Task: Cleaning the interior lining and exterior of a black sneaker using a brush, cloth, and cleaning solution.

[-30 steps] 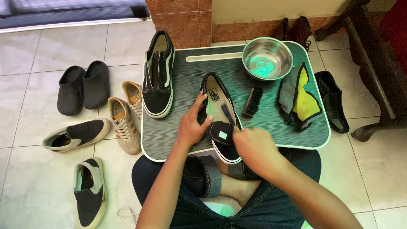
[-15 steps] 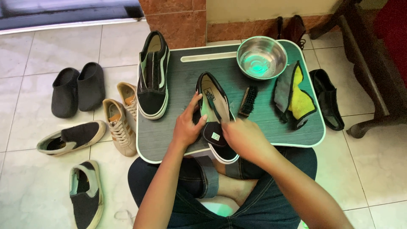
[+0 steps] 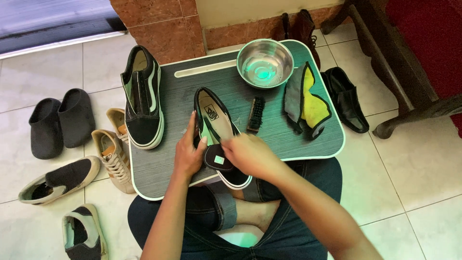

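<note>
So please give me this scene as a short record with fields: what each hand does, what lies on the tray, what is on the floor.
left hand: left hand grips the side of the black slip-on shoe
right hand: right hand rests over the shoe's opening; whether it holds anything cannot be told
support: lap tray across the person's crossed legs
also on tray: black lace-up sneaker, small brush, steel bowl, grey and yellow cloth
floor left: dark clogs, tan sneakers
floor right: black shoe
</note>
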